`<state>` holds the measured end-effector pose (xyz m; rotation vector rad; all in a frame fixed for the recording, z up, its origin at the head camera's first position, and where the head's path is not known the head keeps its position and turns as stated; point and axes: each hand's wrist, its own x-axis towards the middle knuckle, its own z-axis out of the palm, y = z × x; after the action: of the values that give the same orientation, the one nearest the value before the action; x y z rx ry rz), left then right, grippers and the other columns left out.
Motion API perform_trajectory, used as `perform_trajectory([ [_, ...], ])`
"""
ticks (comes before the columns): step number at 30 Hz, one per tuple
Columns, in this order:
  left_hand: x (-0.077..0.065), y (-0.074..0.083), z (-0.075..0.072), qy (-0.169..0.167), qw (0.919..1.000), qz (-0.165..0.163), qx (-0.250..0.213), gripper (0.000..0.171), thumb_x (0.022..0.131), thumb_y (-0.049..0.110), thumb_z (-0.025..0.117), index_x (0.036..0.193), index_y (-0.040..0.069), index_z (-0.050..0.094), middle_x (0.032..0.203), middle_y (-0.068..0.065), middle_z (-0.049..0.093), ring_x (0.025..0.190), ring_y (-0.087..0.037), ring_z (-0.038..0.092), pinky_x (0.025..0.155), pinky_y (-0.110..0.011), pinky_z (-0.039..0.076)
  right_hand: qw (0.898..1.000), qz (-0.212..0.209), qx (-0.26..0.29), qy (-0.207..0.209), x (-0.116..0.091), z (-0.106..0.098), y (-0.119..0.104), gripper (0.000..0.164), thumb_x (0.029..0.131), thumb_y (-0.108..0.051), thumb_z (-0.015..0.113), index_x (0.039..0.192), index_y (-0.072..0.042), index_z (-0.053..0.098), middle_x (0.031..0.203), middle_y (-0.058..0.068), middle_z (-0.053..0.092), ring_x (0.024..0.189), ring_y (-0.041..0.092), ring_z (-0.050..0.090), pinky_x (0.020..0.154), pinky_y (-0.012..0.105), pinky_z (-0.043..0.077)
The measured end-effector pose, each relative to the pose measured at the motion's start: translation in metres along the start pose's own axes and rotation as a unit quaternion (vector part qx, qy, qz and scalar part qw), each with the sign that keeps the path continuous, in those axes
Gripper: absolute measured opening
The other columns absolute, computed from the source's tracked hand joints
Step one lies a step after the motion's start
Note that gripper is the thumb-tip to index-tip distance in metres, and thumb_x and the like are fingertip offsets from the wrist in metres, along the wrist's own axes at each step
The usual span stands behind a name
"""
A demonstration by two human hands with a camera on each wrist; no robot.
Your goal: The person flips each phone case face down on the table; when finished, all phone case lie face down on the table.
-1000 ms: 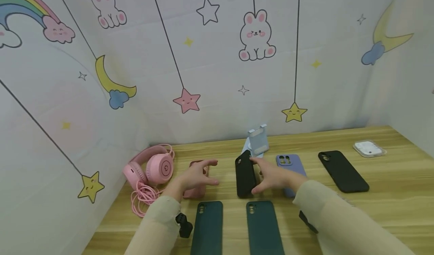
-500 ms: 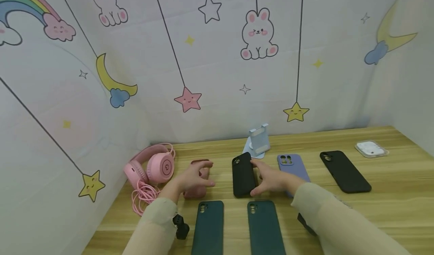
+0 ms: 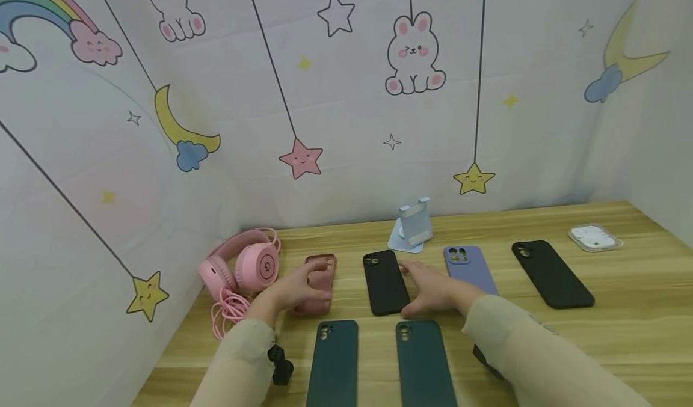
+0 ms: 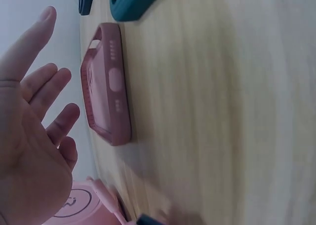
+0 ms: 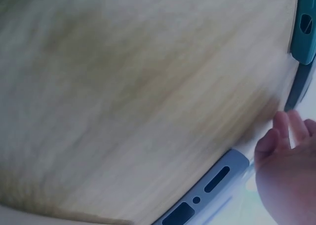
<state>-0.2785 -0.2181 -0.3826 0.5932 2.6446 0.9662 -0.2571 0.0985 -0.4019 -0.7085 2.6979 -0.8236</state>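
Note:
A black phone case (image 3: 387, 284) lies flat in the middle of the wooden table, its camera cutout at the far end. Along its right edge is my right hand (image 3: 435, 287), thumb by the near corner and fingertips by the far one. The left hand (image 3: 289, 287) hovers with spread fingers over a pink phone case (image 3: 323, 281), partly covering it in the head view. From the left wrist, that pink case (image 4: 116, 82) shows open side up, apart from the fingers. Two dark teal phone cases (image 3: 332, 365) (image 3: 426, 365) lie closer to me.
Pink headphones (image 3: 257, 269) with a coiled cable sit at the left by the wall. A light blue phone stand (image 3: 415, 223) is at the back. Rightward lie a lavender phone case (image 3: 472, 269), another black case (image 3: 552, 273) and white earphones in a clear box (image 3: 592, 237).
The black case, tilted up in my right hand at first, has come down flat on the table. My left hand has drawn slightly left and toward me.

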Motion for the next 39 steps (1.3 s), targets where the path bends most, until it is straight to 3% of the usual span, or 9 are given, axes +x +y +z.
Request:
perform_trajectory([
  [7,-0.009,-0.009,-0.005,0.011,0.9997,-0.021,-0.001,0.076,0.078,0.024,0.077,0.143,0.010,0.039,0.142,-0.014,0.040,0.131,-0.036,0.032,0.100,-0.054,0.031,1.000,0.003,-0.022,-0.003,0.001,0.003,-0.009,0.091,0.076,-0.038,0.077,0.146,-0.004,0.029,0.146,0.018,0.032,0.134,0.038,0.026,0.107,0.056,0.015],
  [15,-0.018,-0.020,-0.008,0.028,0.9973,-0.066,-0.016,0.076,0.076,0.029,0.079,0.142,0.014,0.042,0.145,-0.012,0.037,0.132,-0.036,0.032,0.102,-0.052,0.030,0.999,0.016,-0.040,0.010,0.010,0.009,-0.013,0.092,0.075,-0.043,0.077,0.145,-0.005,0.031,0.142,0.015,0.038,0.132,0.038,0.029,0.106,0.054,0.021],
  [20,-0.026,-0.025,-0.011,0.035,0.9960,-0.078,-0.027,0.075,0.076,0.028,0.079,0.141,0.014,0.043,0.143,-0.013,0.040,0.128,-0.036,0.038,0.100,-0.051,0.034,0.999,0.005,-0.032,0.024,0.018,0.006,-0.025,0.088,0.077,-0.043,0.075,0.143,-0.003,0.033,0.139,0.016,0.043,0.130,0.036,0.035,0.105,0.052,0.026],
  [26,-0.033,-0.030,-0.015,0.042,0.9958,-0.081,0.008,0.075,0.075,0.031,0.079,0.139,0.016,0.044,0.140,-0.009,0.043,0.125,-0.030,0.042,0.098,-0.050,0.036,0.998,-0.029,-0.043,0.020,0.033,0.012,-0.054,0.078,0.083,-0.039,0.070,0.141,-0.001,0.037,0.135,0.014,0.048,0.127,0.030,0.041,0.106,0.049,0.026],
  [32,-0.031,-0.028,-0.012,0.041,0.9951,-0.083,0.033,0.077,0.073,0.036,0.080,0.139,0.018,0.045,0.139,-0.007,0.045,0.127,-0.029,0.037,0.100,-0.050,0.033,0.998,0.000,-0.052,0.034,0.046,0.025,-0.085,0.073,0.083,-0.042,0.069,0.140,-0.007,0.041,0.134,0.010,0.050,0.125,0.039,0.038,0.100,0.055,0.030],
  [39,-0.029,-0.025,-0.010,0.053,0.9884,-0.088,0.112,0.081,0.068,0.043,0.081,0.138,0.017,0.048,0.137,-0.005,0.048,0.129,-0.037,0.030,0.098,-0.058,0.031,0.997,0.006,-0.069,0.031,0.064,0.045,-0.103,0.074,0.082,-0.047,0.069,0.141,-0.012,0.041,0.139,0.009,0.046,0.124,0.039,0.038,0.098,0.055,0.032],
])
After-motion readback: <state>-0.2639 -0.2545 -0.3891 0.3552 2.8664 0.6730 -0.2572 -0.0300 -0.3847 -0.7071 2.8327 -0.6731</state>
